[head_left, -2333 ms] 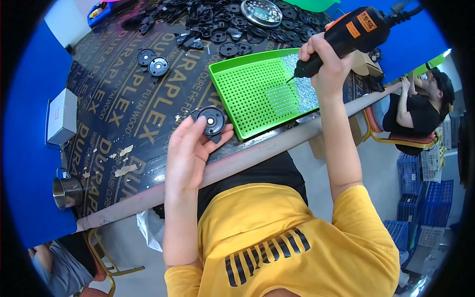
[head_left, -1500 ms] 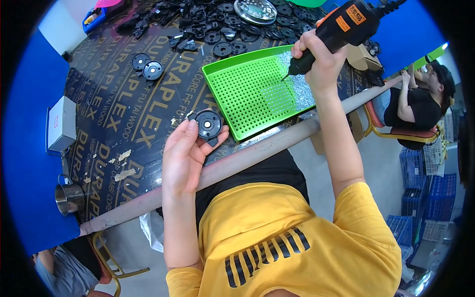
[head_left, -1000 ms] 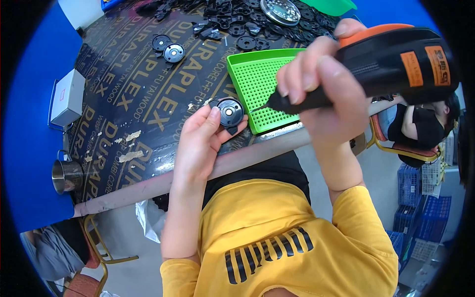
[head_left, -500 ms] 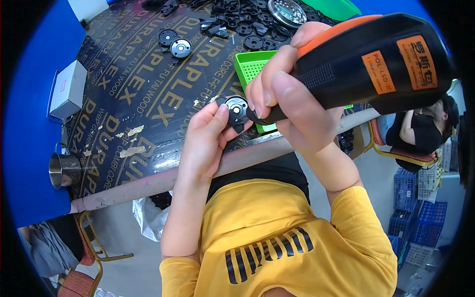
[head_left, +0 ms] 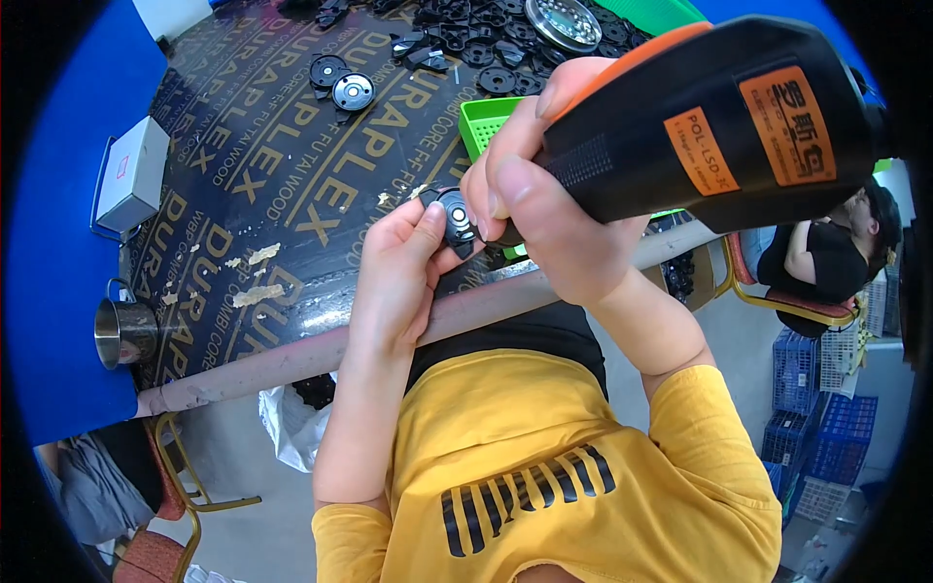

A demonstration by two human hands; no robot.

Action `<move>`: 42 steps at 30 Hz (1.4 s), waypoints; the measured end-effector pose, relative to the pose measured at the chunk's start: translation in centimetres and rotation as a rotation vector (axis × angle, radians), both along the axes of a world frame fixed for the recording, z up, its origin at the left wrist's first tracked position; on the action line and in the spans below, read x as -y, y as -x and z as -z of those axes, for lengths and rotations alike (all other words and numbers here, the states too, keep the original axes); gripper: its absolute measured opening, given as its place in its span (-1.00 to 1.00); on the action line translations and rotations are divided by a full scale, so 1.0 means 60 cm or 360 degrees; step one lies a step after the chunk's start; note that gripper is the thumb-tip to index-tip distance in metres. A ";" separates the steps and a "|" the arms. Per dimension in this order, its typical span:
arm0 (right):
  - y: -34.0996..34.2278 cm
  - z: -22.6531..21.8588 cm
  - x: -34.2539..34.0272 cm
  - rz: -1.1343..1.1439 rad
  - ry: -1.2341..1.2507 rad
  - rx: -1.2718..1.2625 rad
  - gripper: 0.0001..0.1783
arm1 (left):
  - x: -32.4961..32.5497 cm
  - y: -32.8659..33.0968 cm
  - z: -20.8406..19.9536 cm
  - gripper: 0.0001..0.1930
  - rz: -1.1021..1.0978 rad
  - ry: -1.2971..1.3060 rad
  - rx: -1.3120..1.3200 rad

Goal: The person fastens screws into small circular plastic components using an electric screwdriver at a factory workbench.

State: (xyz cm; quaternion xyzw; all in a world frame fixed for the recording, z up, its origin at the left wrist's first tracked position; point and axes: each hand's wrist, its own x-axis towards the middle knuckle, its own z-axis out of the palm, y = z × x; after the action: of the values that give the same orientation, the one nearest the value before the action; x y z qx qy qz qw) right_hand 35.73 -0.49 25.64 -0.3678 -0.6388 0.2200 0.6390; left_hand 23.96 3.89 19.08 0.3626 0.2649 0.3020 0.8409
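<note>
Between the thumb and fingers of my left hand (head_left: 405, 243) is a small black plastic part with a round silver disc (head_left: 457, 216), held over the table's front edge. My right hand (head_left: 554, 194) is wrapped round a large black and orange electric screwdriver (head_left: 680, 136). Its nose points down and left at the disc part; the fingers hide the tip, so whether it touches cannot be told. Farther back on the table lie two similar round parts, one with a silver disc (head_left: 353, 92) and one plain black (head_left: 328, 70).
A green perforated basket (head_left: 476, 126) stands partly behind my right hand. Black parts (head_left: 476, 49) are heaped at the back, beside a round metal dish of small pieces (head_left: 564, 24). At left are a white box (head_left: 136, 175) and a steel cup (head_left: 124, 330). Another person (head_left: 826, 243) sits at right.
The screwdriver and my right hand have moved left and slightly down, its nose now over the disc part's edge. My left hand has barely shifted.
</note>
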 end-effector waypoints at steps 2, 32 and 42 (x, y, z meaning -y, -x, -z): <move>0.000 0.002 0.000 0.0005 -0.0013 0.0014 -0.62 | -0.001 0.000 0.003 -0.76 -0.0004 -0.0008 0.0020; -0.181 0.024 0.013 0.0533 -0.0275 -0.0496 -0.91 | -0.003 -0.002 0.006 -0.71 0.0007 -0.0008 0.0080; -0.163 0.030 0.003 0.0567 -0.0226 -0.0440 -0.88 | -0.001 -0.002 0.005 -0.69 -0.0013 0.0014 0.0098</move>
State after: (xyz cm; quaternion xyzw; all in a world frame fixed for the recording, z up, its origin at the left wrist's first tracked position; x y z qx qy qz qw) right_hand 45.53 -0.65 23.86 -0.3953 -0.4841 0.1066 0.7734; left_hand 24.08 3.95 18.80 0.3483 0.2417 0.3154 0.8490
